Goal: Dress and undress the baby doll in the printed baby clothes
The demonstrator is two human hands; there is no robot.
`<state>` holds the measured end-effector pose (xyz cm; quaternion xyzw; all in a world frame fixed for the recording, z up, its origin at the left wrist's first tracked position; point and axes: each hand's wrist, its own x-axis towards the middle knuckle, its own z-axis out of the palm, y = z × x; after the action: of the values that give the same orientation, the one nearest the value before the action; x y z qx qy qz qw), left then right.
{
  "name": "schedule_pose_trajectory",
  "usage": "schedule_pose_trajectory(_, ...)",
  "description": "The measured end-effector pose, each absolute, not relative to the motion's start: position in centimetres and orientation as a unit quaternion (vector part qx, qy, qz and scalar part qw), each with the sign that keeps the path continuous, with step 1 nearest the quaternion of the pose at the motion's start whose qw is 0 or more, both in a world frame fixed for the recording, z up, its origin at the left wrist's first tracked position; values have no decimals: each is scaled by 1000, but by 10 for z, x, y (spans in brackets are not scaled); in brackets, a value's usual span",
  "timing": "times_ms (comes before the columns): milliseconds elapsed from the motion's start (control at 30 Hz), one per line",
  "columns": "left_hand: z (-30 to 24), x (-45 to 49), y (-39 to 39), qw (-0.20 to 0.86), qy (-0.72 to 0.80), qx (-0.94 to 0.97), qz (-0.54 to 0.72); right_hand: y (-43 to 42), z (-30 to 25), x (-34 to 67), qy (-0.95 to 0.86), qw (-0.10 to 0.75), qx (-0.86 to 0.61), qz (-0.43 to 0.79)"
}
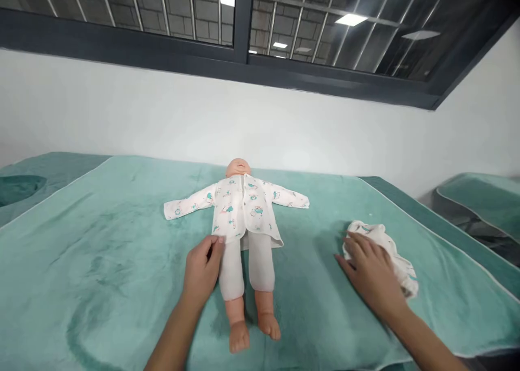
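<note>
A baby doll [238,168] lies on its back, head toward the wall and bare feet toward me. It wears a white printed baby shirt [229,208], with both sleeves spread out sideways, and white leggings [262,265]. My left hand [203,268] is closed at the shirt's lower left hem, thumb and forefinger pinched on its edge. To the right of the doll, my right hand [371,268] rests over a crumpled white printed garment [400,265]. Its fingers are stretched out on the cloth, with the thumb apart on the near side. The palm hides part of this garment.
A green plush cover [122,252] with pale edging lies under everything. Behind it rises a white wall [162,111] below a dark-framed window [241,24] with metal bars. At the far right stands another green-covered surface [487,197].
</note>
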<state>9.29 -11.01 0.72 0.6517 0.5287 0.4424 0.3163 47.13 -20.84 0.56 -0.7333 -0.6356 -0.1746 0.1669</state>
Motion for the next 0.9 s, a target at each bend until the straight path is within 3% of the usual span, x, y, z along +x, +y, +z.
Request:
schedule_pose_trajectory(100,10,93,-110,329,530,648,436,-227,8,521,-566,105,-794,-194)
schedule_pose_trajectory(200,10,92,-109,320,529,653,437,-234,20,536,-541,135,-824,-103)
schedule_pose_trajectory(300,11,92,-109,323,525,654,439,-221,48,504,-471,273,-838,33)
schedule_pose_trajectory(400,11,94,-116,354,505,643,454,-197,85,438,-389,515,-731,222)
schedule_pose_trajectory(500,12,101,-133,385,470,649,458,-177,120,365,-387,608,-581,380)
schedule_pose_trajectory(600,19,107,-151,417,437,644,471,-171,145,300,-446,593,-446,501)
schedule_pose_trajectory(733,41,109,-163,548,389,539,508,-167,160,243,-538,485,-313,614)
schedule_pose_trajectory(800,51,108,-163,611,365,461,529,-161,160,233,-617,420,-288,600)
schedule_pose_trajectory(900,59,104,-161,663,353,314,581,-153,149,238,-727,360,-340,477)
